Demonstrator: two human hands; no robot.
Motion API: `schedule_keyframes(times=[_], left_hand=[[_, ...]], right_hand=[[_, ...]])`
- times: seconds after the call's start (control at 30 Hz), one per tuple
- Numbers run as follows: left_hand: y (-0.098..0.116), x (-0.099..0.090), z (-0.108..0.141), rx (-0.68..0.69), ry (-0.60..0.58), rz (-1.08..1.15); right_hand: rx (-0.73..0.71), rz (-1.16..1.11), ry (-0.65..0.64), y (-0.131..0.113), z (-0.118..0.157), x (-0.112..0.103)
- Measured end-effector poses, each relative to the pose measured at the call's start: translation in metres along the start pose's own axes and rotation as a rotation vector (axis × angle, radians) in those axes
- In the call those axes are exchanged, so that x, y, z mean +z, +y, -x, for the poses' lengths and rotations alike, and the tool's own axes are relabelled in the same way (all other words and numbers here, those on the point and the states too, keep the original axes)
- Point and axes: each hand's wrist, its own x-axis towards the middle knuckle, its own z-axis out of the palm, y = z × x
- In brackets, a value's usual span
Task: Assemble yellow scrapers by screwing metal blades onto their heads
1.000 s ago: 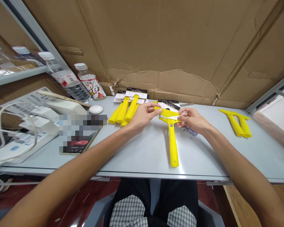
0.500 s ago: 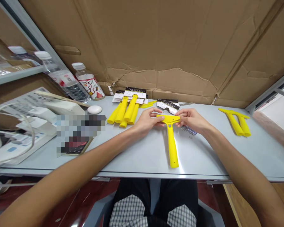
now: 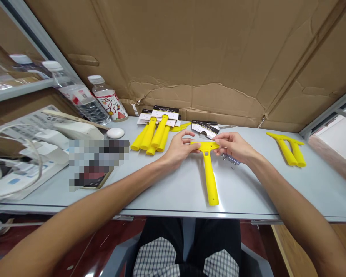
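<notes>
A yellow plastic scraper is held by both ends of its wide head, its handle pointing toward me. My left hand pinches the head's left end between thumb and fingers. At the right end, the fingers of my right hand are closed on the same head. Just beyond the scraper lie black-and-white printed cards. Beside my right hand is a small purplish-blue item with tiny metal pieces around it, partly hidden by the fingers.
Several yellow scrapers with cards lie at the back left, and two more yellow scrapers at the right. A thin metal strip rests near the cardboard wall. Bottles, a white oval object and a cabled power strip occupy the left.
Almost nothing differs. The scraper's handle end has shifted very slightly, and both hands keep their hold on its head.
</notes>
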Motion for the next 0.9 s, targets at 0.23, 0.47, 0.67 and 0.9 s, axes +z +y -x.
schedule_keyframes(times=[0.23,0.47,0.67,0.9], left_hand=[[-0.010,0.004,-0.004,-0.161,-0.062,0.132],[-0.016,0.004,-0.004,-0.259,-0.182,0.290],[-0.019,0.004,0.000,-0.278,-0.204,0.332],[-0.020,0.005,0.001,-0.224,-0.163,0.290]], right_hand=[[0.012,0.047,0.065,0.000,0.001,0.002],[0.006,0.028,0.075,-0.003,0.002,0.002],[0.008,0.032,0.083,-0.003,0.002,0.005],[-0.039,0.248,0.100,-0.004,0.003,-0.001]])
